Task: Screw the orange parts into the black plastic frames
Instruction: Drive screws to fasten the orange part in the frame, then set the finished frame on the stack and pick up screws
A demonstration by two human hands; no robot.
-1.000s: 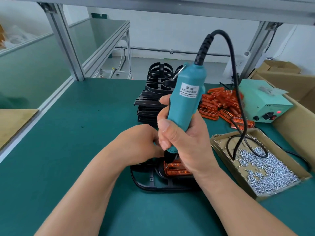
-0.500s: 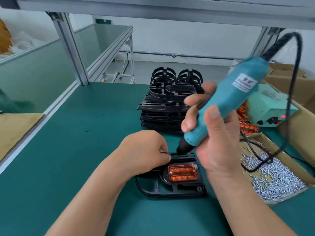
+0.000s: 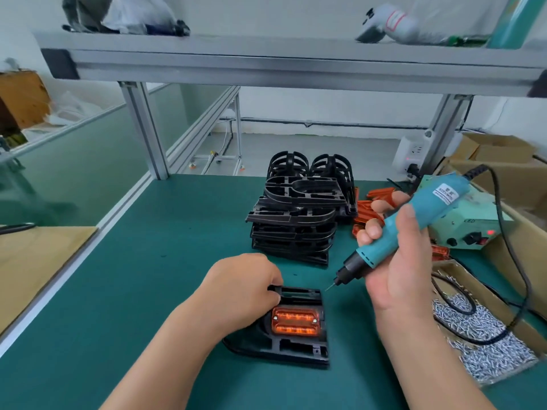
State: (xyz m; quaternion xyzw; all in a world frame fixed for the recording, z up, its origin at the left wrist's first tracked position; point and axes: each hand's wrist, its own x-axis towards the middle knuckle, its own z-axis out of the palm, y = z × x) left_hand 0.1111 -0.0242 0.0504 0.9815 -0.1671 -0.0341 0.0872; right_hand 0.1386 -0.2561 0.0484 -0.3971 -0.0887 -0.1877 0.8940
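A black plastic frame (image 3: 299, 349) lies flat on the green bench in front of me, with an orange part (image 3: 294, 321) seated in it and a screw head at each of its two ends. My left hand (image 3: 245, 288) grips the frame's far left corner with curled fingers. My right hand (image 3: 393, 258) holds a teal electric screwdriver (image 3: 414, 220), tilted, its bit hanging in the air to the right of and above the frame. A stack of black frames (image 3: 296, 220) stands behind. Loose orange parts (image 3: 365, 211) lie to the right of that stack.
A cardboard tray of several small silver screws (image 3: 485, 332) sits at the right, with the screwdriver's black cord (image 3: 518, 279) looping over it. A teal power box (image 3: 470, 226) stands behind it, cardboard boxes (image 3: 503, 161) beyond. An aluminium shelf (image 3: 266, 63) spans overhead.
My right hand has lifted the screwdriver off the frame and swung it up and to the right. My left hand stays on the frame's corner. The view has tilted upward.
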